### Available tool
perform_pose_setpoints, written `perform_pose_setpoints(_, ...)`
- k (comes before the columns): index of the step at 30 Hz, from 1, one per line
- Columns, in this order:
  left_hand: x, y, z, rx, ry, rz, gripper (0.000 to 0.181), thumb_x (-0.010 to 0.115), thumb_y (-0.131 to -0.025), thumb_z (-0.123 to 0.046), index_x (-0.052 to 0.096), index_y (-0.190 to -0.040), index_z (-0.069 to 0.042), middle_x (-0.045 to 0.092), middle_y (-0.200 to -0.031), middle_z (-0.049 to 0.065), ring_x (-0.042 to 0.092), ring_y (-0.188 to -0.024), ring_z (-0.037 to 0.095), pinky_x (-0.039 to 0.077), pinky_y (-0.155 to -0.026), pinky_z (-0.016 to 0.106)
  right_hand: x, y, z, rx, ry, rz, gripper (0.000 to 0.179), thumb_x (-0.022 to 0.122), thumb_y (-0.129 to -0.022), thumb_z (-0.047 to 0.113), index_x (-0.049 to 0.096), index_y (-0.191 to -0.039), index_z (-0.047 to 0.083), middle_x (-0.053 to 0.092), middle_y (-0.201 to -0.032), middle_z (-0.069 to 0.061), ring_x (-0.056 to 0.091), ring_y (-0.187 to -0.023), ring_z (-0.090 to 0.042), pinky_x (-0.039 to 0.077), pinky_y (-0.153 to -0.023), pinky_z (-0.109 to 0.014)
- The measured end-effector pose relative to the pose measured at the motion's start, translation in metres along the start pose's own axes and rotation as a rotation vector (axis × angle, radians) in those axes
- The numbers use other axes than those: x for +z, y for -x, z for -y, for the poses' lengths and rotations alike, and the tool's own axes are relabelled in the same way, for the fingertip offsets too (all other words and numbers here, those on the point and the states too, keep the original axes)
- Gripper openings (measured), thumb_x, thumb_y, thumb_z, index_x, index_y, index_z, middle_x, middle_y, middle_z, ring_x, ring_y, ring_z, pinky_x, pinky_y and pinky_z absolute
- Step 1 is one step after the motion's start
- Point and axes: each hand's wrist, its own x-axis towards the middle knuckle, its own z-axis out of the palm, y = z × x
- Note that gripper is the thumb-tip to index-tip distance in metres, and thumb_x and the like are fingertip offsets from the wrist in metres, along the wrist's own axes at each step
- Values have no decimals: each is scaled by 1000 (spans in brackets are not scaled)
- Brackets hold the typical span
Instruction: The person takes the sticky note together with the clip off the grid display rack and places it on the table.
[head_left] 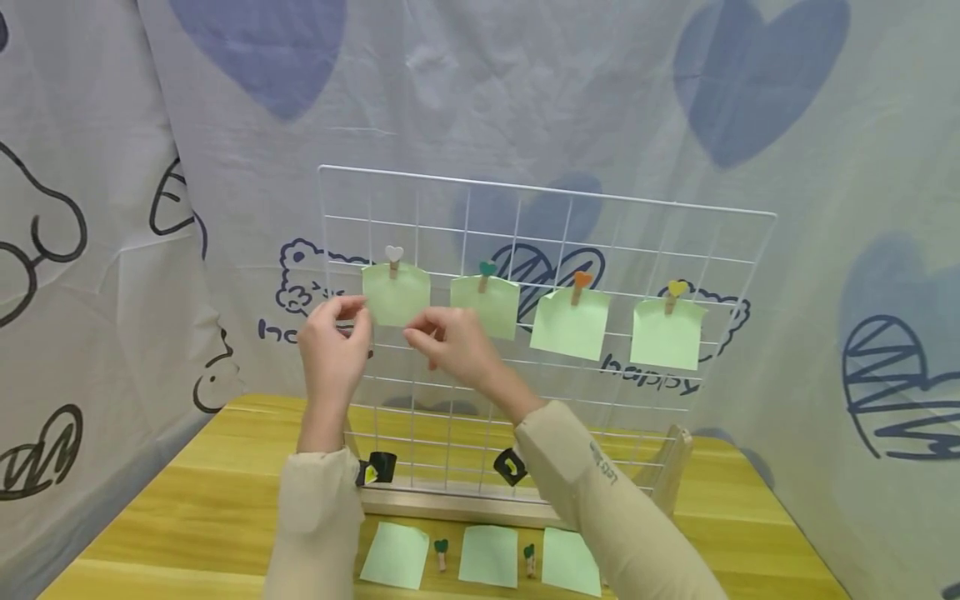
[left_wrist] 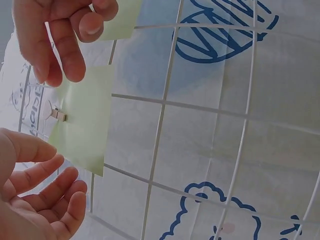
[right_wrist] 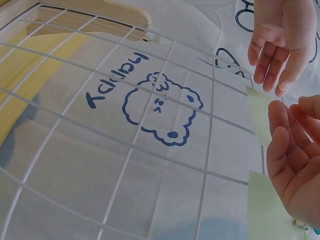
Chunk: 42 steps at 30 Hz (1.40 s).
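A pale green paper note (head_left: 397, 296) hangs at the left of the white wire grid (head_left: 540, 190), held by a wooden clothespin with a white heart (head_left: 393, 258). At the note's left edge is my left hand (head_left: 330, 342), fingertips right at the paper and the fingers loosely bent. Close to its lower right corner is my right hand (head_left: 453, 340), fingers also bent, with thumb and index near each other. The left wrist view shows both hands (left_wrist: 42, 195) flanking the note (left_wrist: 85, 120), with the clothespin (left_wrist: 59, 115) between them. No clothespin shows in either hand.
Three more notes hang to the right under green (head_left: 487, 273), orange (head_left: 582, 283) and yellow (head_left: 677, 292) heart clothespins. On the wooden table (head_left: 187, 500), notes (head_left: 488, 556) and green-heart clothespins (head_left: 441, 554) lie before the grid's wooden base (head_left: 450, 505). A patterned curtain (head_left: 480, 83) hangs behind.
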Motion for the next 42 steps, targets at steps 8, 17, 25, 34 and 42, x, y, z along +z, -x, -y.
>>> perform_pose_setpoints(8, 2, -10, 0, -9, 38, -15, 23, 56, -83, -2, 58, -103, 6, 59, -100, 20, 54, -75, 27, 46, -64, 31, -4, -6, 4, -27, 4, -32, 10, 59, -84, 4, 65, -84, -3, 62, -70, -9, 49, -44, -10, 43, -44, -20)
perform_pose_setpoints(17, 3, -15, -2, -39, 69, 33, 26, 56, -84, -3, 56, -108, 6, 58, -106, 19, 56, -93, 30, 48, -76, 37, -7, -8, 7, -26, 16, -48, 9, 59, -84, 5, 65, -83, -2, 63, -71, -7, 50, -44, -10, 43, -43, -20)
perform_pose_setpoints(25, 4, -16, -3, -47, 77, 72, 29, 56, -83, -3, 53, -111, 7, 58, -108, 21, 55, -99, 29, 46, -79, 35, -10, -12, 9, -35, 28, -68, 9, 58, -84, 4, 65, -82, -1, 63, -72, -7, 50, -44, -9, 43, -42, -20)
perform_pose_setpoints(34, 3, -17, -3, -66, 66, 88, 28, 55, -84, -3, 52, -110, 7, 59, -106, 20, 55, -99, 29, 47, -77, 36, -12, -21, 13, 17, 17, -77, 12, 58, -86, 7, 62, -93, -2, 63, -73, -7, 52, -44, -13, 43, -42, -22)
perform_pose_setpoints(42, 0, -18, -4, -148, 55, 112, 25, 54, -85, -5, 53, -108, 4, 60, -106, 17, 56, -92, 27, 47, -70, 31, -13, -35, 18, 17, 25, -100, 26, 56, -87, 9, 56, -112, 1, 61, -68, -7, 51, -42, -12, 40, -40, -22)
